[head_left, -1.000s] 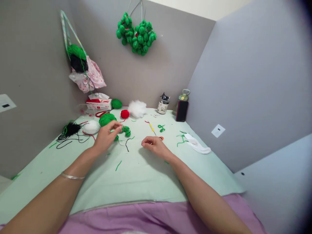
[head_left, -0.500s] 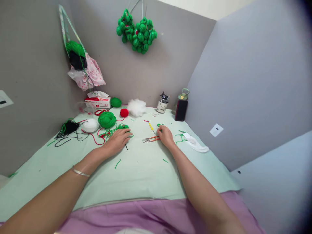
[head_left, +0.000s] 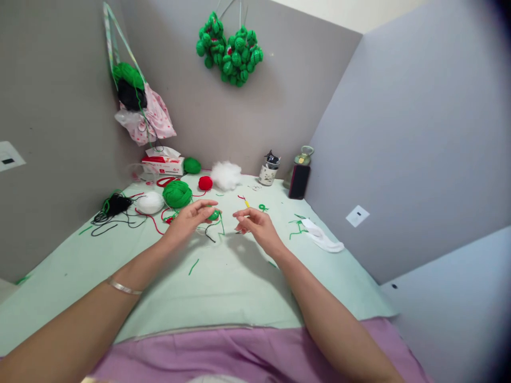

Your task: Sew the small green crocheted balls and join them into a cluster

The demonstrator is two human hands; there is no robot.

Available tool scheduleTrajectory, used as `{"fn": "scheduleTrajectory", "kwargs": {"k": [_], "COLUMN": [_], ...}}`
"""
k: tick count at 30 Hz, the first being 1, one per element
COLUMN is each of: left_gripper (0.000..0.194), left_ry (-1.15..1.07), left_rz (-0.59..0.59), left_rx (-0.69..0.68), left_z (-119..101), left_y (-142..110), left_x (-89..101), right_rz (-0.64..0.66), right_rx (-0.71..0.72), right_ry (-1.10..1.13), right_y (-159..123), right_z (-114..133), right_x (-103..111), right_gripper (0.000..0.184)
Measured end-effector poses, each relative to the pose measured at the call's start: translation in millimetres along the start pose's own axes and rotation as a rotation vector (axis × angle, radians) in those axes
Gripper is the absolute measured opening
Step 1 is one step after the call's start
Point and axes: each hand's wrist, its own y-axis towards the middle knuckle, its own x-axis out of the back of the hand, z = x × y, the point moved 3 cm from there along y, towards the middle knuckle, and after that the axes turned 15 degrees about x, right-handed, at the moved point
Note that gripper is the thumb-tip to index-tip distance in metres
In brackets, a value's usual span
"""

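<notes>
A small green crocheted ball [head_left: 214,215] is held in the fingers of my left hand [head_left: 191,217], just above the table. From it a green yarn tail [head_left: 222,224] hangs down. My right hand [head_left: 257,227] is raised to the right of the ball, with thumb and fingers curled together. Whatever lies between those fingertips is too small to make out. Dark blade tips [head_left: 238,232] show under the right fingers, the rest of that tool being hidden. Behind the right hand, the yellow handle of a crochet hook [head_left: 246,203] and a small green yarn loop [head_left: 262,207] lie on the table.
Green yarn [head_left: 178,194], white yarn [head_left: 150,202], red yarn [head_left: 205,183] and tangled black yarn [head_left: 116,204] lie left and back. White stuffing [head_left: 225,175], a jar [head_left: 268,171] and a phone [head_left: 299,181] stand along the rear. A white cloth strip [head_left: 321,236] lies right.
My left hand has risen from the table with the green ball. My right hand has moved left from the green loop towards it. Earlier, orange-handled snips showed beside the right hand.
</notes>
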Motion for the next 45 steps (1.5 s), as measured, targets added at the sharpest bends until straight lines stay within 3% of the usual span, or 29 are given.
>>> {"fn": "scheduleTrajectory", "kwargs": {"k": [5, 9, 12, 14, 18, 20, 26, 31, 34, 39, 41, 45], "left_gripper": [0.049, 0.04, 0.038, 0.034, 0.022, 0.017, 0.036, 0.045, 0.046, 0.047, 0.045, 0.031], "left_ry": [-0.079, -0.231, -0.237, -0.12, 0.238, 0.286, 0.144, 0.047, 0.109, 0.234, 0.154, -0.196], "left_rz": [0.093, 0.004, -0.092, -0.123, -0.021, -0.019, 0.264, 0.388, 0.342, 0.113, 0.124, 0.197], "left_rx": [0.006, -0.014, -0.005, -0.007, -0.058, -0.081, -0.07, -0.029, -0.042, -0.168, -0.136, 0.074], "left_z": [-4.7, -6.0, -4.1, -2.1, -0.2, -2.0, -5.6, 2.8, 3.8, 0.5, 1.2, 3.3], "left_y": [-10.8, -6.9, -0.6, 2.1, -2.0, -8.6, -25.1, -27.3, -27.8, -26.5, -24.1, -18.2], "left_x": [-12.5, -5.4, 7.1, 11.5, -1.8, -12.1, -41.0, -51.7, -51.3, -43.5, -41.8, -36.5], "right_rz": [0.213, 0.381, 0.294, 0.19, 0.08, 0.099, 0.205, 0.262, 0.269, 0.23, 0.261, 0.369], "right_rx": [-0.062, -0.169, -0.214, -0.223, -0.194, -0.187, -0.172, -0.149, -0.118, -0.011, 0.022, 0.014], "right_ry": [0.325, 0.405, 0.384, 0.376, 0.392, 0.394, 0.408, 0.394, 0.377, 0.261, 0.224, 0.17], "right_y": [-12.4, -17.5, -14.7, -11.3, -6.8, -7.0, -10.9, -12.9, -13.4, -14.8, -17.3, -22.4], "right_z": [20.1, 15.9, 11.4, 10.8, 14.0, 15.5, 18.1, 22.7, 25.2, 26.3, 27.2, 29.5], "right_x": [-19.6, -22.4, -13.9, -6.1, 3.6, 3.1, -6.6, -9.0, -9.4, -15.2, -21.3, -30.4], "right_gripper": [0.024, 0.027, 0.03, 0.031, 0.029, 0.027, 0.027, 0.028, 0.026, 0.026, 0.027, 0.026]}}
